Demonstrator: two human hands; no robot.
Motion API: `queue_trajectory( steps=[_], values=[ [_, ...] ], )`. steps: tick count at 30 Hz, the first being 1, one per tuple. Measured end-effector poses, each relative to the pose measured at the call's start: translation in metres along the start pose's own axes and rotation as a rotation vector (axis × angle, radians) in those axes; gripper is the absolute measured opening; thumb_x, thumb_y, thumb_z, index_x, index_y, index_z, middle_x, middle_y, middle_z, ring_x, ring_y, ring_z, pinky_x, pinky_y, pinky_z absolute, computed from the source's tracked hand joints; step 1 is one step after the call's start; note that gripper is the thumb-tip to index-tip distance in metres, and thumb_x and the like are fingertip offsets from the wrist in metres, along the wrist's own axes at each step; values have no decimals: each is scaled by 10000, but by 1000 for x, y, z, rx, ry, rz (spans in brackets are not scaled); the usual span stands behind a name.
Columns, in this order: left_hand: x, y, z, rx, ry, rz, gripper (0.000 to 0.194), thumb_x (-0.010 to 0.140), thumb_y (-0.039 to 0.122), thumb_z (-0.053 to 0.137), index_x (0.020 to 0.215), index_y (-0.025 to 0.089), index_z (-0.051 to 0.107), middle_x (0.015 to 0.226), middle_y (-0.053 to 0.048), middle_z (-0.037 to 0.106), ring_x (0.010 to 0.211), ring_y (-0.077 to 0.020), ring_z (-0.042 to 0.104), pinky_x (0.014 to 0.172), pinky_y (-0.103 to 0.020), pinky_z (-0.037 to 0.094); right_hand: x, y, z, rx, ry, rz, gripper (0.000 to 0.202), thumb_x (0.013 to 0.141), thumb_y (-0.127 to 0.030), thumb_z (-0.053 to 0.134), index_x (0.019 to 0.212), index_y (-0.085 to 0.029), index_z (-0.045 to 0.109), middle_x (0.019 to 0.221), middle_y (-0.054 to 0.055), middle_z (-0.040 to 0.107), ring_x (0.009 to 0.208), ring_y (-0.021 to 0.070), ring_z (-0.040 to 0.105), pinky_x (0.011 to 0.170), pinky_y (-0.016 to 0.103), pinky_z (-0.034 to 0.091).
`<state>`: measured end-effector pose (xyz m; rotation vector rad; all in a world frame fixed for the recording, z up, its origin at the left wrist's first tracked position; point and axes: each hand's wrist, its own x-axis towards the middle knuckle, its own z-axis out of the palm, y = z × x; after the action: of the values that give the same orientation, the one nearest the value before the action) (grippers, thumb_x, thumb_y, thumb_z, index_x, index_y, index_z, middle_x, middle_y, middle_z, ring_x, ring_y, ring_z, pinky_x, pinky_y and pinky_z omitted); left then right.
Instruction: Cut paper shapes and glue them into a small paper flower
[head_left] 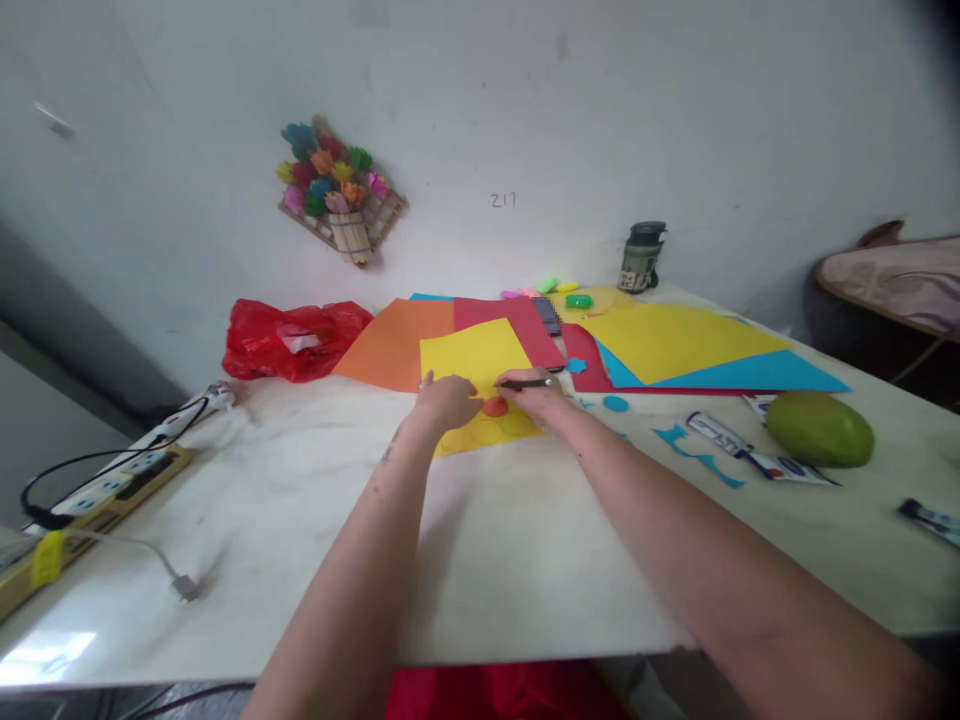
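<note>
A yellow sheet of paper [474,350] lies in front of me, with faint drawn lines on its lower part. On it is a small orange paper circle [495,407], between my two hands. My left hand [448,402] rests on the sheet's left side, fingers stretched toward the circle and the thumb apart. In my right hand [541,400] is a dark pen [525,383], held nearly level; its tip is hidden by the fingers at the circle's right edge.
Orange sheet [397,345], red sheet [499,320] and another yellow sheet [675,335] lie behind. To the right are blue scraps [679,440], a glue tube [716,435] and a green fruit [820,430]. A red bag [300,335] and power strip [112,485] sit left.
</note>
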<state>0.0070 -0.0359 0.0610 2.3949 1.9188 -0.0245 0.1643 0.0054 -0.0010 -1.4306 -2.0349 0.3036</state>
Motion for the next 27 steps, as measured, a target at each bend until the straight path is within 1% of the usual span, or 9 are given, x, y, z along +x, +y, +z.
queue_trajectory(
  steps=[1,3,4,7,10,15,19,23,27],
  values=[
    [-5,9,-4,62,-55,47,379,789,408,363,1004,201,596,1142,-71,575,1122,-242,451,1019,-450,164,0,0,0,8,-4,4,207,722,-308,504,848,-310,669,881,-68,682,815,141,612,672,240,456],
    [-16,29,-5,157,-83,104,382,810,385,330,963,177,612,1042,-103,612,1004,-247,520,933,-415,299,1,1,-1,31,-20,17,215,714,-257,502,841,-306,668,880,-68,682,826,142,609,675,240,458],
    [-22,39,-3,186,-70,117,366,810,366,340,965,173,610,1011,-115,617,975,-257,527,876,-400,345,2,0,-1,44,-33,25,219,706,-235,507,836,-302,669,881,-66,682,831,145,608,677,241,460],
    [-35,56,13,200,21,139,311,799,313,375,934,179,621,987,-127,612,1012,-286,473,826,-398,354,3,-2,-4,59,-57,37,219,700,-209,513,825,-289,673,901,-51,680,857,161,604,707,259,465],
    [-42,60,32,173,128,144,384,809,315,341,1071,147,565,1161,-141,526,1045,-288,434,820,-401,349,3,-3,-5,51,-50,22,221,721,-216,496,831,-286,675,926,-44,676,886,167,600,743,277,464],
    [-44,59,49,100,241,111,493,829,391,263,1203,142,466,1185,-145,510,1116,-279,381,935,-417,271,2,-1,-4,94,-28,14,220,716,-198,499,839,-274,664,869,-46,683,863,147,603,733,260,464],
    [-45,63,54,60,240,83,540,825,423,258,1239,114,416,1243,-154,466,1161,-277,359,959,-421,249,2,1,-1,121,-22,5,212,735,-218,487,870,-243,648,778,-23,689,817,145,609,696,250,458],
    [-46,67,58,72,204,11,584,820,436,269,1254,64,387,1319,-173,382,1217,-280,306,1007,-425,171,3,-4,0,188,-3,15,216,783,-287,455,905,-223,622,721,-18,685,703,128,612,620,223,442],
    [-47,68,55,111,200,30,587,816,461,256,1220,74,435,1272,-170,434,1189,-278,323,997,-424,183,4,-11,1,215,-8,21,295,796,-394,441,706,-195,639,631,0,666,655,127,609,610,207,426]
  ],
)
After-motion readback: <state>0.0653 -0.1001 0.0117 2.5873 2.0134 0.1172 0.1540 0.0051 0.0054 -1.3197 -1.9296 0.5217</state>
